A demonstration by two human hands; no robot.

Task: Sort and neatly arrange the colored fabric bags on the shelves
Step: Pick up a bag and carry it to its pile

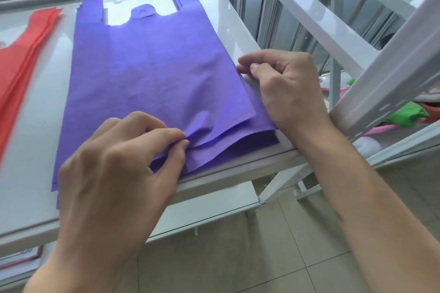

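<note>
A stack of purple fabric bags (147, 71) lies flat on the grey shelf (31, 150), handles pointing away from me. My left hand (119, 169) pinches the bottom hem of the top purple bag between thumb and forefinger, lifting a small fold. My right hand (285, 88) pinches the right side edge of the same stack with curled fingers. A pile of red fabric bags (21, 64) lies on the shelf at the left, apart from the purple ones.
A grey metal upright and an upper shelf beam (371, 93) cross the right side close to my right wrist. Behind it lie green (404, 114) and pink loose items. A lower shelf (214, 209) and tiled floor show below.
</note>
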